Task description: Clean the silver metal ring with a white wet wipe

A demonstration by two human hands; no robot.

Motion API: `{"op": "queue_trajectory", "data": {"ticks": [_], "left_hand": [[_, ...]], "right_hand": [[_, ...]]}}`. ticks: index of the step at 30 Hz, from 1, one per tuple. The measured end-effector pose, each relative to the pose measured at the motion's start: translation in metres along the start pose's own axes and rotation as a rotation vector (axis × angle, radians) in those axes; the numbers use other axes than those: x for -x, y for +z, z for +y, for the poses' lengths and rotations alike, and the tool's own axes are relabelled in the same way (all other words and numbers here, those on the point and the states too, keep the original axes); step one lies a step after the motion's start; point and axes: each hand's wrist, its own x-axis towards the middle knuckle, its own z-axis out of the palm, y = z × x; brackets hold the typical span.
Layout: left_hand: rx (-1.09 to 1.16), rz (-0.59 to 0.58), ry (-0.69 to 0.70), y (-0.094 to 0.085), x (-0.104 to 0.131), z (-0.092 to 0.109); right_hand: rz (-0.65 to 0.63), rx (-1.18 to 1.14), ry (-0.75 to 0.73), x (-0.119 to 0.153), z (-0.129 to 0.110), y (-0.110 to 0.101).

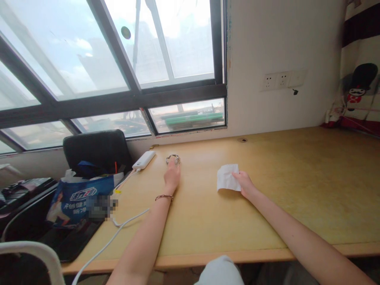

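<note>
The small glass jar [173,159] is sitting on the wooden counter [297,190] near the window side, and the left hand [171,175] is reaching out flat-armed to it, fingertips touching its near side. Whether those fingers are closing round the jar or only resting against it cannot be told from here; the hand is seen from behind. A thin bracelet [164,196] is circling that wrist.

To the right, well apart from the jar, the right hand [244,183] is pinching a white tissue [227,177] by its right edge, with the rest of the sheet lying loosely on the counter.

By the look of it, the step in hand is taking hold of the jar while the tissue is being kept ready. The next move calls for a firmer wrap of the left fingers round the jar, since it is small and probably smooth, and for bunching the tissue so it does not flap.

Just left of the jar a white power bank [144,160] is lying at the counter's back edge, its white cable [118,229] trailing toward the near edge. Farther left, off the counter, a blue printed bag [77,200] is leaning in front of a black chair [96,148].
</note>
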Motion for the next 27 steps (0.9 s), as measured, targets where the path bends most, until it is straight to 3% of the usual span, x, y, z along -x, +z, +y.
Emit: {"op": "queue_trajectory", "data": {"ticks": [5, 13, 16, 20, 24, 27], "left_hand": [[-0.173, -0.106, 0.031, 0.004, -0.011, -0.02], [-0.222, -0.067, 0.006, -0.002, -0.005, -0.012], [-0.149, -0.026, 0.093, -0.007, 0.006, 0.016], [-0.005, -0.013, 0.28, -0.004, 0.041, 0.075], [0.106, -0.157, 0.543, 0.009, 0.084, 0.118], [0.184, -0.241, 0.583, 0.018, 0.102, 0.127]], "right_hand": [[-0.028, 0.022, 0.019, 0.004, -0.004, 0.002], [-0.04, 0.025, 0.026, 0.002, -0.003, 0.0], [-0.059, 0.004, 0.014, 0.0, -0.002, 0.0], [-0.096, -0.023, -0.022, 0.003, -0.002, 0.004], [-0.263, -0.049, -0.087, 0.011, -0.004, 0.012], [-0.321, -0.049, -0.131, 0.017, -0.005, 0.017]]}}
